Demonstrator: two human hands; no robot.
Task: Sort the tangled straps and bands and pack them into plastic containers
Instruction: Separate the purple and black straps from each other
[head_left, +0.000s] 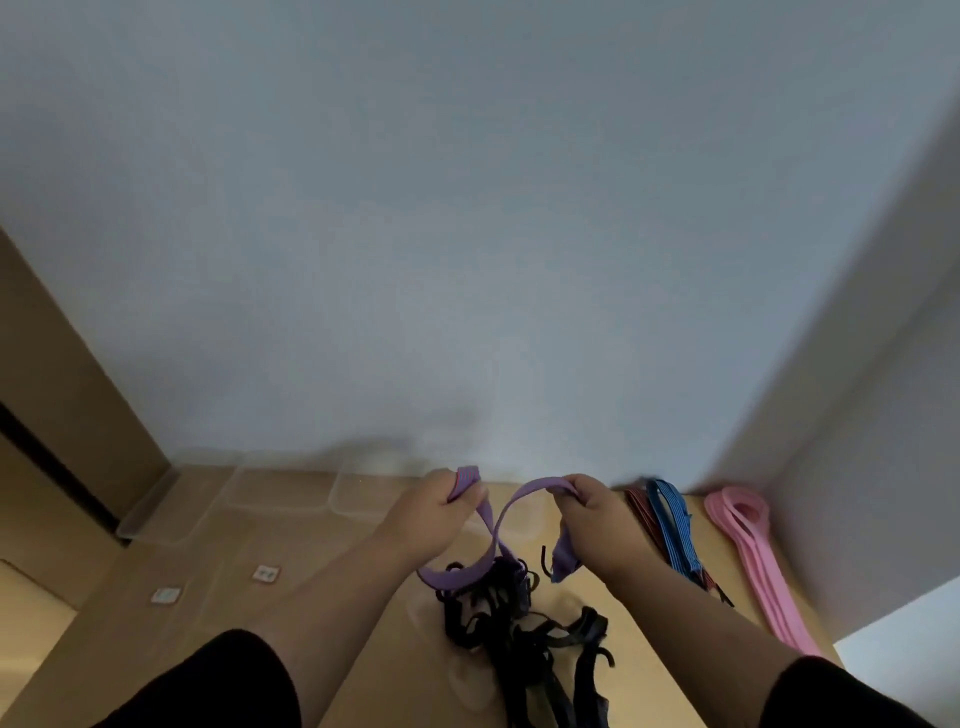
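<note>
A purple strap (498, 519) hangs in a loop between my two hands above the wooden table (363, 644). My left hand (441, 512) grips one end of it, which sticks up past my fingers. My right hand (589, 512) grips the other part, and a short purple tail hangs below that hand. The strap's lower loop still runs into a tangle of black straps (511, 623) lying on the table below my hands. Clear plastic containers (171, 512) stand in a row along the wall at the back left.
At the right lie a blue strap (670, 525) on a red one (641, 512), and a bundle of pink bands (753, 551) near the wall. Two small white tags (266, 573) lie on the left of the table. A white wall rises close behind.
</note>
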